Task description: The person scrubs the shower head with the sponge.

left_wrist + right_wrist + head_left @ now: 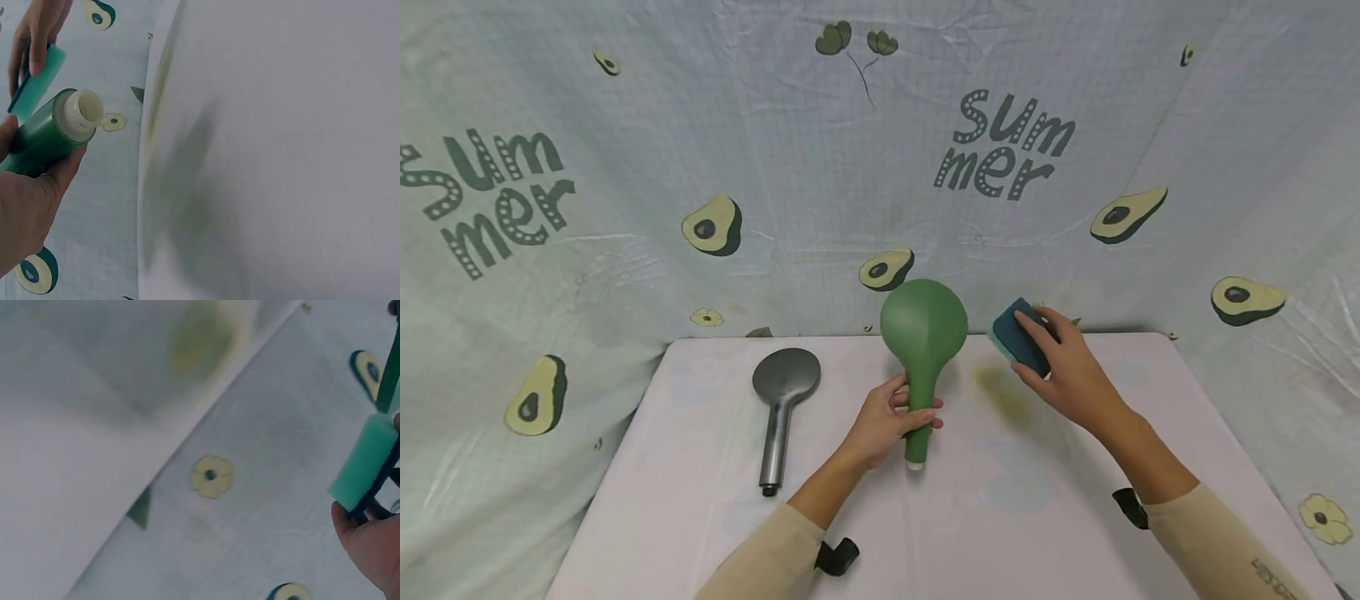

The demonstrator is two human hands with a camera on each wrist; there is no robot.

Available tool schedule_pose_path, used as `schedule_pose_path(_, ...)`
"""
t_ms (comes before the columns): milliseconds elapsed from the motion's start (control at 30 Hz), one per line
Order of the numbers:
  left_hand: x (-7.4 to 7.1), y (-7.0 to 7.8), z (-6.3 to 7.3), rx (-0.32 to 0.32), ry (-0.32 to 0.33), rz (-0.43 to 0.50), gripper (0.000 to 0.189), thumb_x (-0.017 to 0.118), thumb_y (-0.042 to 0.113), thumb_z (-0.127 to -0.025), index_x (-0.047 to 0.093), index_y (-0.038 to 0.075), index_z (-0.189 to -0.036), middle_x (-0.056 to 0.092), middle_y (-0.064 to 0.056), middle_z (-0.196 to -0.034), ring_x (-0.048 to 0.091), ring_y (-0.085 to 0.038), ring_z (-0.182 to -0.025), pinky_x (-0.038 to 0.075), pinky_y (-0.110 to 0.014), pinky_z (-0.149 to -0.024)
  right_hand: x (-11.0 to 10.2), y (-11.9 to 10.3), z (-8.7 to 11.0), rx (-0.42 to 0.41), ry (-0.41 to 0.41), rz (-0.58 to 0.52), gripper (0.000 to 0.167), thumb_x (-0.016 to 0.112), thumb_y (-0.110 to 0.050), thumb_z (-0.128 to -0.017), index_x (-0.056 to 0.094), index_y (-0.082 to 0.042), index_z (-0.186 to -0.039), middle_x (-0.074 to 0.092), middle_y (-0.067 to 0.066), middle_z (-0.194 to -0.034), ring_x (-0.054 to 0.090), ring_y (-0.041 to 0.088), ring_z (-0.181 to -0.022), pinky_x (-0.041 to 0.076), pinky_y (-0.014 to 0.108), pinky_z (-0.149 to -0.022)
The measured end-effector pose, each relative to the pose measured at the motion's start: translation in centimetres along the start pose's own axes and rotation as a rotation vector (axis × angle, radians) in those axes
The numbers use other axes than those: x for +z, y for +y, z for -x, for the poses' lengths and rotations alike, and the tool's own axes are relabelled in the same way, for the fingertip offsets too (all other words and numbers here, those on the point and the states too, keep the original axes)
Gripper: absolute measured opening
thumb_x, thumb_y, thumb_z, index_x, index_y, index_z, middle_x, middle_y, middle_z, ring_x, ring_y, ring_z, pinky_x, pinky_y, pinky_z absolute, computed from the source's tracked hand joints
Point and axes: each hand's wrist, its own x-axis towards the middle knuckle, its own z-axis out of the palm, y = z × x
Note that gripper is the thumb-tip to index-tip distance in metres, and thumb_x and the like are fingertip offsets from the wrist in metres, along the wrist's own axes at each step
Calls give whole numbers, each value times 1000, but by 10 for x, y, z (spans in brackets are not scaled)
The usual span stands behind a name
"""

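A green shower head (922,325) stands out above the table in the head view, its round head up and its handle down. My left hand (880,423) grips that handle, fingers and thumb curled round it. The handle's white threaded end (81,115) faces the left wrist camera. To the right, my right hand (1075,377) pinches a two-tone sponge (1021,337) between thumb and fingers. One side of the sponge is dark blue; the lighter teal side (365,465) faces the shower head. A gap separates the two in the head view.
A dark grey shower head (786,377) lies on the left part of the pale pink table (977,542). A yellowish-green patch (1003,396) shows on the tabletop below the sponge. Behind the table hangs a cloth (820,167) printed with avocados and lettering.
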Motion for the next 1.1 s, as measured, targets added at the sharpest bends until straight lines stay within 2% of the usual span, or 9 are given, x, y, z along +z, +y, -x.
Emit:
schedule_pose_path(133, -2, 2, 2, 29, -11, 4, 67, 68, -6, -96, 41, 8, -156, 62, -37, -132, 77, -30, -99, 61, -39, -93, -3, -26, -9, -161, 21, 31, 82, 86, -18, -85, 45, -15, -156, 35, 24, -160, 44, 49, -137, 52, 65, -99)
schedule_pose_path(300, -2, 5, 3, 63, -17, 3, 66, 68, -5, -96, 42, 7, -156, 61, -37, -132, 77, -26, -98, 61, -38, -93, -6, -57, -21, -336, 11, 91, 81, 88, -21, -83, 49, -16, -154, 37, 23, -160, 48, 46, -135, 50, 63, -105)
schedule_pose_path(600, -2, 8, 5, 85, -14, -12, 63, 69, -3, -96, 45, 6, -154, 66, -33, -128, 77, -26, -98, 62, -38, -93, 0, -102, -34, -556, 27, 253, 70, 90, -25, -82, 61, -17, -145, 45, 20, -158, 53, 40, -136, 51, 51, -109)
schedule_pose_path(833, 1, 7, 7, 95, -14, -1, 47, 69, -2, -96, 53, -3, -140, 66, -27, -122, 77, -23, -97, 62, -35, -91, 5, -119, -36, -622, 41, 331, 66, 91, -22, -80, 65, -20, -140, 47, 18, -158, 52, 37, -137, 50, 47, -111)
schedule_pose_path(967, 3, 5, 7, 85, 2, 18, 51, 69, -2, -97, 50, -3, -144, 66, -24, -121, 77, -23, -96, 62, -33, -90, 6, -123, -41, -626, 41, 349, 73, 95, -21, -74, 65, -20, -141, 46, 21, -158, 50, 39, -139, 49, 50, -112)
schedule_pose_path(1100, 5, 4, 7, 88, -6, 12, 58, 68, -2, -97, 47, 3, -151, 66, -30, -125, 77, -24, -97, 61, -34, -92, 6, -125, -53, -604, 49, 359, 78, 98, -23, -71, 65, -19, -141, 46, 23, -157, 50, 42, -138, 49, 52, -111)
